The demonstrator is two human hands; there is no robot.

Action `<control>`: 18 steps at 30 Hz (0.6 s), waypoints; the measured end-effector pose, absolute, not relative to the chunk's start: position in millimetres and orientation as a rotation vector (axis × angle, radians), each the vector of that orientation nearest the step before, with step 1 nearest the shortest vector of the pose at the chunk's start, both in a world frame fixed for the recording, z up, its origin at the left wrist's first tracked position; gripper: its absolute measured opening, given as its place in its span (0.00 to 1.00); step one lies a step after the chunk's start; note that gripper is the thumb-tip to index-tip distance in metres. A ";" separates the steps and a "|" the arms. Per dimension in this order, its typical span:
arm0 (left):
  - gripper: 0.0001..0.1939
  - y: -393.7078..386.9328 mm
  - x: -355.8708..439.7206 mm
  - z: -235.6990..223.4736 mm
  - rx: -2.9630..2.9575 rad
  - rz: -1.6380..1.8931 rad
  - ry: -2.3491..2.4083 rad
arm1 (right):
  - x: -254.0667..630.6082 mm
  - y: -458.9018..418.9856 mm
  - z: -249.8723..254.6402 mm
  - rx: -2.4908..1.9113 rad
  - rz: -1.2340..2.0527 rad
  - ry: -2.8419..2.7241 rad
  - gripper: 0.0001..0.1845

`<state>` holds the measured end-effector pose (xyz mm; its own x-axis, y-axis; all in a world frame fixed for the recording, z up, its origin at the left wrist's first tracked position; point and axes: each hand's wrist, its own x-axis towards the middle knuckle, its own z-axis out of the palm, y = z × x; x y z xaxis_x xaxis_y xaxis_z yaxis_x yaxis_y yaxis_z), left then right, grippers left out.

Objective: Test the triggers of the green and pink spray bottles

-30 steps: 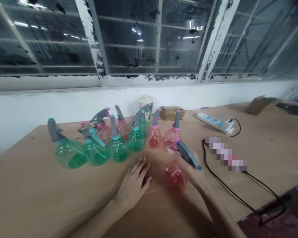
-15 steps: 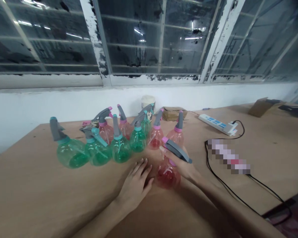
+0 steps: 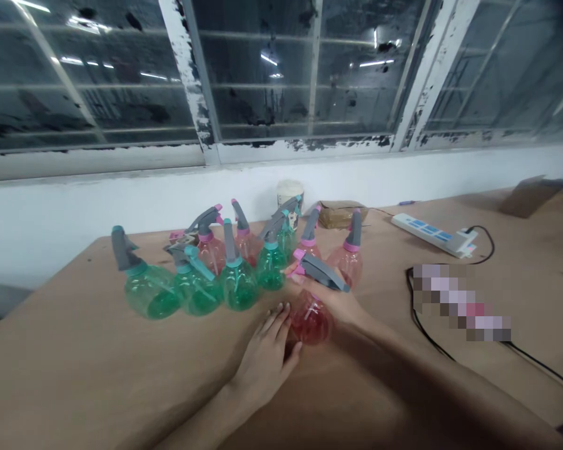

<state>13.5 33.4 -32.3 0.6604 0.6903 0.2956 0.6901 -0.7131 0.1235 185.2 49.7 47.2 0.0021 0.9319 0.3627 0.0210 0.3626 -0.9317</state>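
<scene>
1. Right hand (image 3: 344, 306): I see it closed around the neck of a red spray bottle (image 3: 312, 322), whose gray-and-pink spray head (image 3: 321, 273) shows above the fingers. The bottle's round body hangs below this grip; I cannot tell whether its base touches the table (image 3: 98, 369).
2. Left hand (image 3: 263, 362): open, palm down, fingers slightly spread, just left of the held bottle. I cannot tell whether its fingertips touch the bottle.
3. Green spray bottles (image 3: 239, 287): five, beyond and to the left of the right hand, with gray heads and teal collars.
4. Pink spray bottles (image 3: 349, 262): four, beyond the hands, two behind the green ones and two just past the right hand.
5. Farther past the right hand: a pale cup (image 3: 289, 189) and a brown package (image 3: 341, 214), near the wall (image 3: 98, 203).
6. Right of the right hand: a white power strip (image 3: 426, 234), a blurred-out object (image 3: 460, 303) and a black cord (image 3: 431, 340).
</scene>
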 end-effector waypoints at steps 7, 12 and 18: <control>0.24 33.4 11.2 -34.7 2.889 0.482 1.225 | 186.6 54.4 46.9 -0.922 0.920 -1.462 0.10; 0.24 32.9 12.0 -31.0 2.909 0.450 1.228 | 188.8 53.3 50.9 -0.921 1.020 -1.452 0.12; 0.24 33.0 12.1 -29.5 2.916 0.484 1.232 | 192.3 50.5 39.7 -0.987 1.154 -1.303 0.27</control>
<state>12.1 33.0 -29.5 0.6585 0.6908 0.2986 0.7092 -0.7023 0.0609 192.3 50.5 39.7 -0.0722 0.9793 0.1892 -0.0690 0.1843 -0.9804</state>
